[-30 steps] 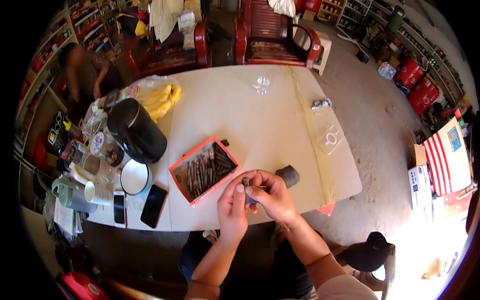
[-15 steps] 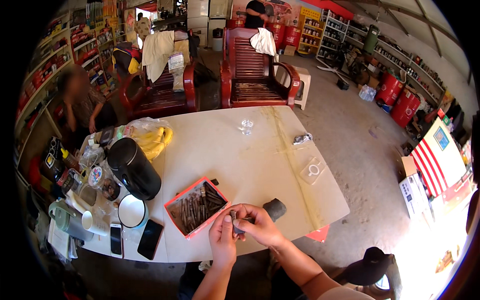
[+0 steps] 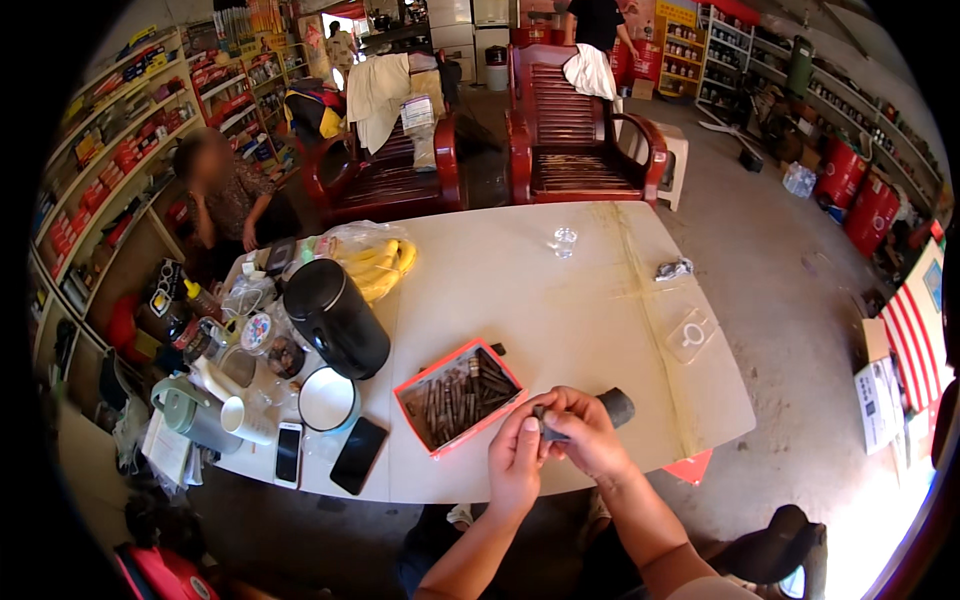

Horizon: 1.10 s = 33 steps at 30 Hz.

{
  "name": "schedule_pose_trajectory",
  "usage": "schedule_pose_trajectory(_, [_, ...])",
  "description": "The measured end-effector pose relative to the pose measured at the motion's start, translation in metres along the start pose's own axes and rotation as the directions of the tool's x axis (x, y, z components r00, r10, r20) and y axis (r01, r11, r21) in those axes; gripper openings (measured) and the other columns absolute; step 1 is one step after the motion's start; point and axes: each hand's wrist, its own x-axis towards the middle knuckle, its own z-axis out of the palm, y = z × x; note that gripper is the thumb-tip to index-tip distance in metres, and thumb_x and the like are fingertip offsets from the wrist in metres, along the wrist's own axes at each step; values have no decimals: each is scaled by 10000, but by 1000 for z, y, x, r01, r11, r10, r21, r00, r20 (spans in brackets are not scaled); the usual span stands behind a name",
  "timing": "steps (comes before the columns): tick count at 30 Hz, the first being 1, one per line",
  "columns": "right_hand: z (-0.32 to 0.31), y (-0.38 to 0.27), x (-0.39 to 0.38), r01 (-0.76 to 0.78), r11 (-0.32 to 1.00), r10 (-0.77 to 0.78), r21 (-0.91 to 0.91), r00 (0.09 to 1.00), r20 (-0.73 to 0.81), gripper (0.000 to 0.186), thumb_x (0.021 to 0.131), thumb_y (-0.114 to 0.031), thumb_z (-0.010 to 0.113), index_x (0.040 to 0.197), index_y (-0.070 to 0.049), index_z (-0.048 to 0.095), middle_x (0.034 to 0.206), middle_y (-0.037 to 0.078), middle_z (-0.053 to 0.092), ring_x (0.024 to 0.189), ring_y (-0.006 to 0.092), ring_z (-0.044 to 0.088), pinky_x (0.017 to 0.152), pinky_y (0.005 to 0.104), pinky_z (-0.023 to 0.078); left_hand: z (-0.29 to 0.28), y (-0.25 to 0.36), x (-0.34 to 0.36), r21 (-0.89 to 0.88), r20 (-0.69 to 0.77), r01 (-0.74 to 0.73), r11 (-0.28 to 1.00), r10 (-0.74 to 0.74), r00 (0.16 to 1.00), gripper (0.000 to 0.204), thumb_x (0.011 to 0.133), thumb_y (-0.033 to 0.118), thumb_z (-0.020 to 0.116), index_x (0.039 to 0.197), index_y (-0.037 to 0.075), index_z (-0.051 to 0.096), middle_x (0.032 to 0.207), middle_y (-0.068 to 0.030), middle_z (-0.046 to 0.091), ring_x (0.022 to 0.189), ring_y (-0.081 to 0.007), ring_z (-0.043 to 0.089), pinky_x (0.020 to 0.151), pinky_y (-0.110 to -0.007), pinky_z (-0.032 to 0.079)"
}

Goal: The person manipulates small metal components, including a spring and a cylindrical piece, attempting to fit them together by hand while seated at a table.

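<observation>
My left hand (image 3: pixel 515 460) and my right hand (image 3: pixel 592 438) meet above the table's near side, fingers closed together round a small dark grey piece (image 3: pixel 555 425) that they partly hide. Just behind my right hand lies a dark grey cylindrical lump (image 3: pixel 616 408). To the left of my hands, an orange-rimmed open box (image 3: pixel 460 398) holds several dark, slender rod-like pieces, with another small dark piece (image 3: pixel 498 350) by its far corner.
On the table (image 3: pixel 510 300) are a black kettle (image 3: pixel 335 320), bananas (image 3: pixel 380 265), a white bowl (image 3: pixel 328 400), two phones (image 3: pixel 358 455), a glass (image 3: pixel 565 243) and clutter. A seated person (image 3: pixel 225 200), red chairs (image 3: pixel 590 170) and a standing person (image 3: pixel 590 25) are beyond.
My view has lifted since a second ago, then swung left, bringing more of the back of the room in. My hands remain together on the small piece, shifting only slightly.
</observation>
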Motion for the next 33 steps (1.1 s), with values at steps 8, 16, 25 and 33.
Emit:
schedule_pose_trajectory(8, [-10,-14,0,42,982,-23,185,994,-102,204,909,-136,590,761,-104,454,711,-3,534,594,62,483,502,219,400,-2,6,-4,-294,121,196,935,-167,978,414,1016,261,394,1276,-55,457,646,15,424,487,-52,332,453,-205,266])
schedule_pose_trajectory(16, [-28,-29,-23,151,985,-170,-89,943,-286,212,878,-172,621,747,-81,481,671,-16,528,595,40,509,498,210,414,29,27,-29,-322,219,287,902,-224,950,302,1020,246,381,1175,-9,429,610,14,389,426,-55,314,417,-208,297])
schedule_pose_trajectory(25, [-22,102,-11,331,-85,-604,-940,733,313,117,733,-125,575,762,-45,495,643,86,550,545,256,599,445,378,490,44,18,-91,-74,312,190,979,-158,937,257,982,258,451,1012,3,431,577,-44,428,496,-153,416,553,-316,415])
schedule_pose_trajectory(33, [19,165,-66,635,-321,-368,-703,600,710,134,755,-161,576,715,-58,502,621,50,555,534,231,599,431,365,467,129,0,-189,-291,783,917,273,-482,393,240,1007,252,404,1041,29,488,594,2,397,747,-209,545,1106,-599,209])
